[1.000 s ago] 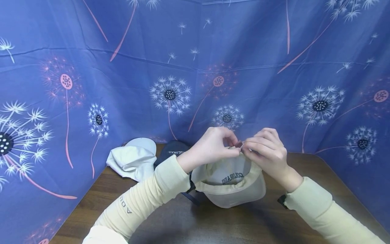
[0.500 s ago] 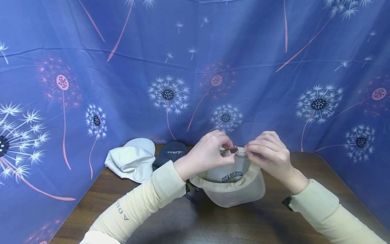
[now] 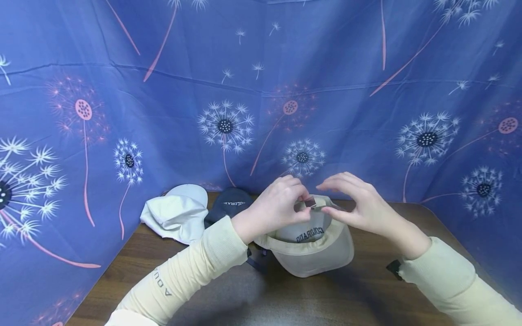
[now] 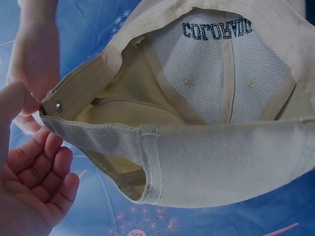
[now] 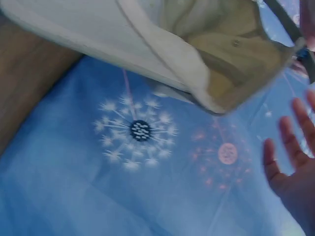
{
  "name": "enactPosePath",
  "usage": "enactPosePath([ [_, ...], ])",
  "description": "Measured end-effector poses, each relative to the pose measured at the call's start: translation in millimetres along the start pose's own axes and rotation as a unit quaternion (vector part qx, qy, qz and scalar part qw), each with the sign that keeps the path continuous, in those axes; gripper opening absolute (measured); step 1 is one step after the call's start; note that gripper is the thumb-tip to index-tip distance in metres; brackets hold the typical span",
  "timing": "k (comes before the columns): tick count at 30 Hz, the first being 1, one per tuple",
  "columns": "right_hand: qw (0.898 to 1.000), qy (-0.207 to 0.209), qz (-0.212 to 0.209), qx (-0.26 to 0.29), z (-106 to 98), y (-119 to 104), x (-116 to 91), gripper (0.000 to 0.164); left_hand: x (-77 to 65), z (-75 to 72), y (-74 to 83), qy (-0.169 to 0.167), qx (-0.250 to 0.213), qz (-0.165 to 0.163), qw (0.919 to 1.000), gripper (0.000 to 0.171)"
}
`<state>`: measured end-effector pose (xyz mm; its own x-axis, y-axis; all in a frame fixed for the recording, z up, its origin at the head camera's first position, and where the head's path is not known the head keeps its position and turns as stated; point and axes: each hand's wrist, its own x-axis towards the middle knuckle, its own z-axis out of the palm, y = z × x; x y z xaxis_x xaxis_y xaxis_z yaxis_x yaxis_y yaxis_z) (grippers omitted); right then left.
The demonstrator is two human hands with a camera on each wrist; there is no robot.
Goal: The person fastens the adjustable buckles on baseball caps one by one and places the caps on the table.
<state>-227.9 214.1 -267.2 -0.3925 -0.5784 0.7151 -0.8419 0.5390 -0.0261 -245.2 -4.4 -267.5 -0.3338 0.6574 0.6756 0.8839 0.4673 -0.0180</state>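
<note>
A cream baseball cap point(image 3: 314, 259) is held up over the table, its hollow inside facing me and COLORADO lettering showing reversed inside. My left hand point(image 3: 275, 203) pinches the cap's back strap at a small brownish piece point(image 3: 311, 202). In the left wrist view, thumb and finger meet on the strap's corner, beside a metal snap point(image 4: 59, 106); the left hand's other fingers point(image 4: 47, 172) curl loosely below. My right hand point(image 3: 364, 206) is spread with thumb and fingers apart, just right of the strap. The right wrist view shows its fingers point(image 5: 294, 140) away from the cap.
A white cap point(image 3: 175, 215) lies at the back left of the wooden table point(image 3: 138, 267). Beside it is a dark navy cap point(image 3: 232, 201), partly behind my left forearm. A blue dandelion-print cloth point(image 3: 171, 113) hangs around the table's back and sides.
My right hand has let go of the strap and opened, drawing slightly to the right. The left hand keeps its pinch, having shifted a little left.
</note>
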Motion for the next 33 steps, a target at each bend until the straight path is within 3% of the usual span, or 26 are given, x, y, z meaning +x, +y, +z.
enactPosePath([
  [5, 0.996, -0.062, 0.018, -0.066, -6, -8, 7, 0.028, -0.2, 0.8, -0.6, 0.0, 0.012, 0.01, 0.9999, 0.007],
  [10, 0.996, -0.056, 0.008, -0.076, -5, -13, 11, 0.017, 0.4, 1.7, -0.2, -0.001, 0.009, 0.009, 0.9999, 0.006],
  [18, 0.999, -0.028, -0.017, -0.013, -2, -10, 11, 0.016, -0.2, 5.9, 1.4, -0.012, -0.014, -0.009, 0.9998, 0.012],
  [21, 0.999, -0.04, 0.015, 0.016, -1, -9, 10, 0.018, -0.7, 8.4, 1.7, -0.004, -0.012, -0.011, 0.9999, 0.014],
  [23, 0.995, -0.066, 0.065, 0.038, -3, -10, 9, 0.018, -0.9, 9.1, 2.1, 0.005, -0.007, -0.01, 0.9999, 0.014],
  [25, 0.981, -0.103, 0.143, 0.078, -5, -11, 8, 0.013, -0.7, 9.0, 2.7, 0.012, 0.003, -0.008, 0.9999, 0.013],
  [26, 0.97, -0.12, 0.188, 0.099, -6, -11, 9, 0.01, -0.3, 8.9, 3.1, 0.015, 0.009, -0.006, 0.9998, 0.012],
  [29, 0.925, -0.153, 0.308, 0.162, -9, -12, 10, 0.016, 0.9, 8.0, 4.2, 0.017, 0.026, -0.003, 0.9995, 0.01],
  [30, 0.912, -0.158, 0.336, 0.177, -9, -12, 10, 0.02, 1.2, 7.5, 4.7, 0.016, 0.029, -0.002, 0.9994, 0.01],
  [33, 0.887, -0.167, 0.379, 0.202, -10, -12, 11, 0.027, 1.9, 6.0, 5.6, 0.012, 0.037, 0.0, 0.9992, 0.01],
])
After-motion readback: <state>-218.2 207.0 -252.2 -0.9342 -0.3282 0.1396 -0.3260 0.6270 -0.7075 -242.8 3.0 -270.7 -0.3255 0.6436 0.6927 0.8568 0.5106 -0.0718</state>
